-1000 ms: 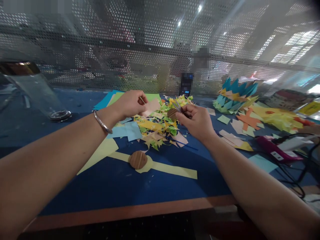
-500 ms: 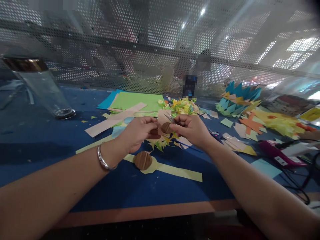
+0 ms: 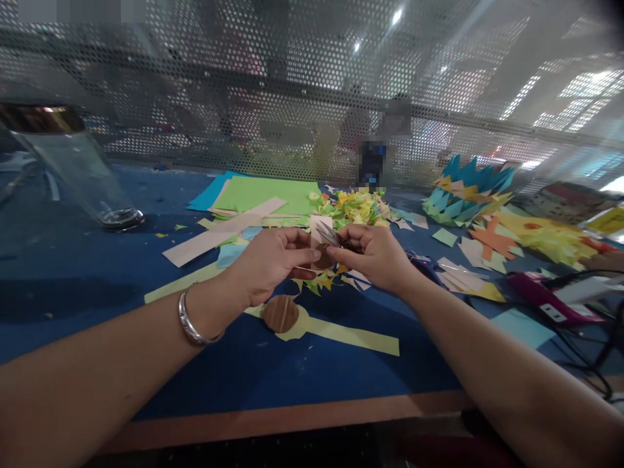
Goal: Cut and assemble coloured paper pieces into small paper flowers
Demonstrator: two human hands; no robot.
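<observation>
My left hand (image 3: 270, 263), a silver bangle on its wrist, pinches a small piece of pale pink paper (image 3: 318, 223) with a round brown disc (image 3: 323, 259) against it. My right hand (image 3: 375, 255) is closed around scissors (image 3: 327, 234), their blades pointing left across the paper and parted a little. Fingers hide the handles and part of the disc. Below the hands lies a pale yellow-green paper strip (image 3: 358, 337) with a rounded middle. Another round disc with wood-grain stripes (image 3: 281, 314) rests partly on that middle.
A glass bottle (image 3: 92, 169) stands left. Behind the hands are stacked coloured sheets (image 3: 273, 193), a pink strip (image 3: 227, 231) and a heap of paper cuttings (image 3: 358, 208). A spiky paper crown (image 3: 463, 188), orange scraps (image 3: 492, 238) and a magenta power strip (image 3: 548, 299) with cables are right.
The scissor blades show more plainly over the pink paper, and my left fingers now cover more of the held disc. The view has shifted slightly.
</observation>
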